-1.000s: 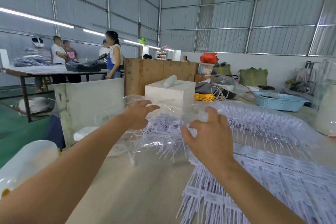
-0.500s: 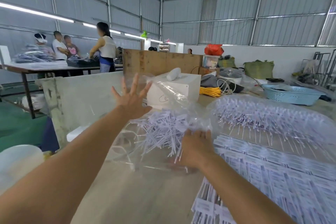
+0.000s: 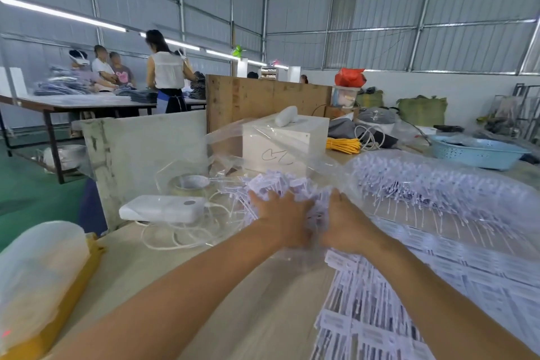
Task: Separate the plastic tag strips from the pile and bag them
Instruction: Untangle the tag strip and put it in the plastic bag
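Note:
A bundle of white plastic tag strips [image 3: 277,181] lies inside a clear plastic bag [image 3: 233,140] on the table in front of me. My left hand [image 3: 280,219] and my right hand [image 3: 347,222] sit side by side on the near end of the bagged bundle. Their fingers curl into it, and the fingertips are hidden among the strips. To the right, a large heap of tag strips [image 3: 438,184] lies under clear film. Flat printed tag sheets [image 3: 453,278] spread out below my right forearm.
A white box [image 3: 280,152], a tape roll [image 3: 190,184] and a white device [image 3: 163,207] with cord lie behind and to the left of the bundle. A blue basket [image 3: 479,152] stands far right, a wrapped yellow-edged bundle [image 3: 38,272] near left. People work at a table [image 3: 73,102] at back left.
My left hand, raised and spread half a second ago, has come down onto the bagged bundle beside my right hand. The bag has dropped lower onto the table.

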Tool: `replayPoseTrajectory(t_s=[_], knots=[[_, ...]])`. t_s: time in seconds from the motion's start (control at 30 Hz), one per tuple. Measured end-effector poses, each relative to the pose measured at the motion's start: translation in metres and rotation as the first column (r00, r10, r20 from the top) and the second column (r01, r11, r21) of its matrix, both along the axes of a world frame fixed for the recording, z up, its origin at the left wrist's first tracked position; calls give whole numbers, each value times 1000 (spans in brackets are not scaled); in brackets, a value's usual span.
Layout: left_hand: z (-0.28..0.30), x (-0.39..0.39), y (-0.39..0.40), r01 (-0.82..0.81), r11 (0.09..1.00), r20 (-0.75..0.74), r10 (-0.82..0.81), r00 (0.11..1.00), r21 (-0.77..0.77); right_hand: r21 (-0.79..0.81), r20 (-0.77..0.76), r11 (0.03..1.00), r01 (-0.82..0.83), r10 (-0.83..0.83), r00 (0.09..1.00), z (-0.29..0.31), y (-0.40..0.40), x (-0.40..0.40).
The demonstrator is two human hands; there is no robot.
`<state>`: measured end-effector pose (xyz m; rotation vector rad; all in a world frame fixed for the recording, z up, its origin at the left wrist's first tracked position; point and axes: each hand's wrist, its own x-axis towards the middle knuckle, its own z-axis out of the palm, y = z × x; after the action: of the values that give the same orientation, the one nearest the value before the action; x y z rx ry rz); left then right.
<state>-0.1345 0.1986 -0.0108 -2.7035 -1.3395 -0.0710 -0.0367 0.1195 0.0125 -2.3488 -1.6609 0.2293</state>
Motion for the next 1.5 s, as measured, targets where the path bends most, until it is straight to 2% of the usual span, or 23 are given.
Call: replayPoseTrajectory(t_s=[0.07, 0.23, 0.4, 0.47, 0.57, 0.63, 0.7, 0.73, 0.8, 0.83, 0.9, 1.0, 1.07, 1.2, 1.27, 1.33, 1.4, 1.5], knots=[[-6, -5, 9, -92, 995, -74, 89, 993, -35, 27, -4, 999, -43, 43, 999, 2, -8, -2], [2, -19, 7, -233, 971, -119, 225, 967, -60, 123, -30, 987, -105, 109, 994, 33, -54, -5], [24, -27, -20, -30, 997, -141, 19, 990, -76, 344, -289, 930, -130, 236, 928, 56, -155, 4], [34, -30, -35, -26, 999, -180, 29, 983, 18, 400, -349, 916, -12, 165, 922, 61, -200, 24], [39, -30, -70, -20, 982, -134, 45, 990, 187, 459, -446, 836, 299, -74, 892, 62, -258, 67], [42, -19, -115, 45, 949, -80, -21, 997, 313, 404, -293, 812, 422, -323, 900, 46, -283, 96], [43, 1, -168, 201, 926, -8, -209, 978, 320, 333, -75, 821, 463, -467, 881, 25, -296, 119], [41, 13, -188, 317, 906, 40, -341, 939, 281, 306, -15, 827, 472, -491, 871, 15, -300, 126], [35, 43, -215, 540, 829, 182, -559, 809, 148, 254, -6, 850, 461, -475, 880, -2, -305, 135], [30, 57, -221, 614, 785, 237, -614, 753, 83, 233, -14, 866, 443, -452, 892, -6, -306, 136], [17, 85, -227, 695, 717, 251, -682, 687, 47, 231, -58, 883, 409, -407, 912, -11, -310, 139], [-1, 122, -222, 716, 679, 219, -733, 644, 165, 254, -103, 885, 392, -378, 920, -14, -314, 142], [-4, 142, -211, 677, 697, 247, -717, 652, 238, 265, -105, 891, 370, -354, 929, -16, -315, 145], [1, 169, -193, 618, 765, 148, -643, 752, 183, 276, -85, 899, 340, -329, 940, -17, -315, 149], [0, 174, -189, 610, 776, 146, -630, 763, 164, 266, -90, 903, 338, -326, 941, -19, -316, 150], [1, 174, -189, 623, 755, 71, -647, 759, 205, 289, -101, 889, 355, -341, 935, -19, -315, 152], [4, 172, -192, 643, 719, -22, -662, 749, 266, 392, -103, 826, 405, -398, 912, -18, -314, 152], [20, 161, -201, 672, 685, 4, -701, 713, 282, 637, -82, 635, 438, -509, 857, -14, -318, 157]])
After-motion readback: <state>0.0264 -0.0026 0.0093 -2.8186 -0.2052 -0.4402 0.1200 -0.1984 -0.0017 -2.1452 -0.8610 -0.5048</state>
